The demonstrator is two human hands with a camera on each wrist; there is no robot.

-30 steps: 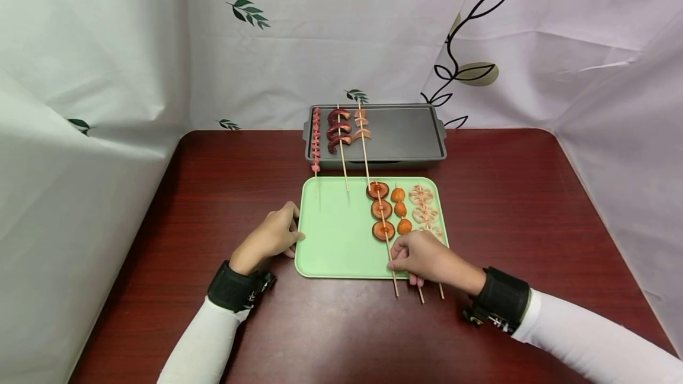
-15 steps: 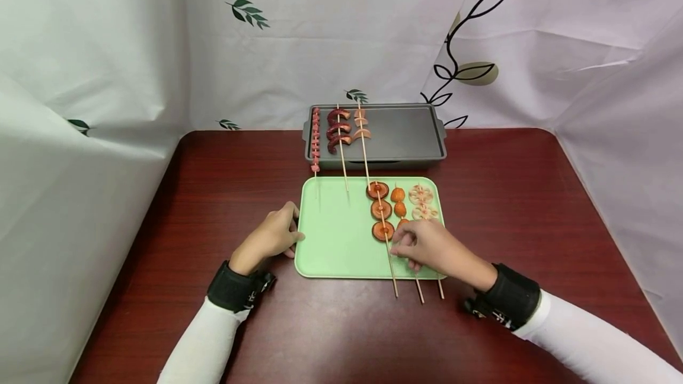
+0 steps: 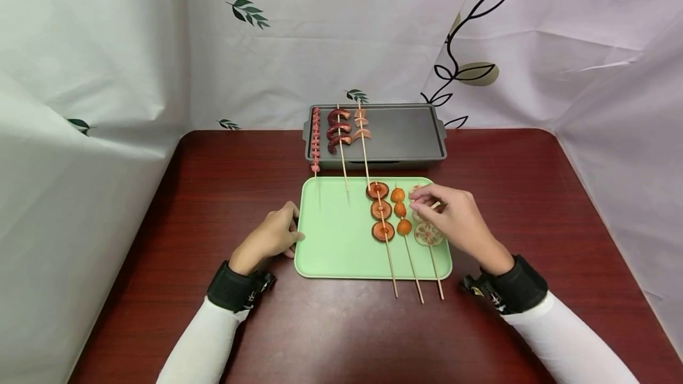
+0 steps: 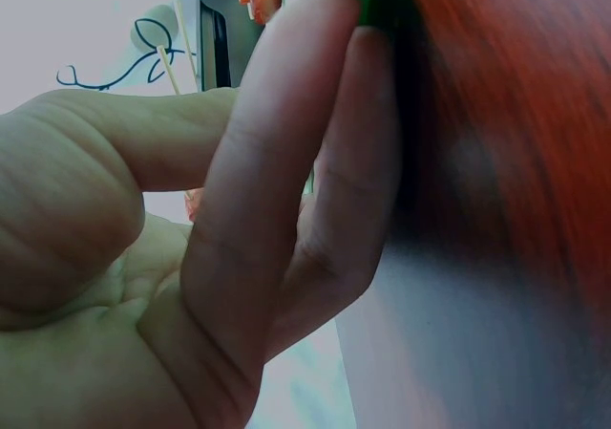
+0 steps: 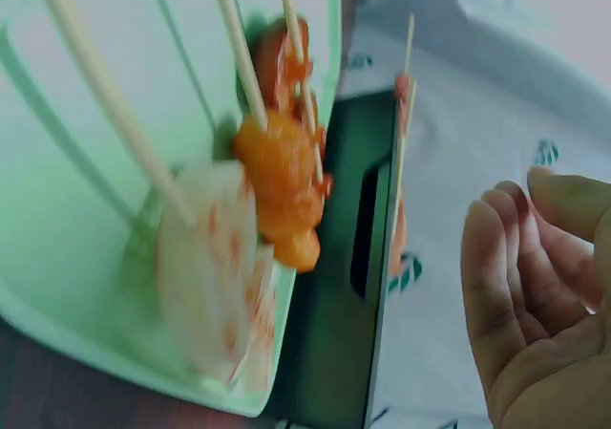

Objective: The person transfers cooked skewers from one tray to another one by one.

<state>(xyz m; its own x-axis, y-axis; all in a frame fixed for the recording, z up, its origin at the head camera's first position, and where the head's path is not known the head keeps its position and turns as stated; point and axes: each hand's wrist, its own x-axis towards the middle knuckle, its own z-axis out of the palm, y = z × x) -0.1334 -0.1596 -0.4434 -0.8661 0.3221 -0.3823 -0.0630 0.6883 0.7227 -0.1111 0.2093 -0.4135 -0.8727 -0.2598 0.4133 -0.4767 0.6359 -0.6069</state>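
At the tray's left edge, my left hand [image 3: 272, 233] pinches the rim of the light green tray [image 3: 336, 248], its thumb over the top. My right hand [image 3: 453, 215] hovers over the tray's right side with loosely bent fingers and holds nothing. Beneath it lies a lotus root skewer [image 3: 428, 234], its upper slices partly hidden by the hand. To its left are a skewer of orange balls [image 3: 404, 227] and a mushroom-slice skewer [image 3: 381, 211], sticks pointing toward me. The right wrist view shows the right hand's fingers [image 5: 487, 276] apart from the lotus root slices [image 5: 205, 267].
Behind the tray stands a dark grey grill pan [image 3: 402, 132]. On its left half lie a red meat skewer [image 3: 316, 135], a tentacle skewer [image 3: 340, 128] and a pale pink skewer [image 3: 363, 134], sticks reaching over the tray. Everything stands on a reddish-brown table [image 3: 229, 170].
My right hand has left the lower sticks and moved up and right over the lotus root skewer, uncovering the orange-ball skewer. The left hand stays on the tray's rim.
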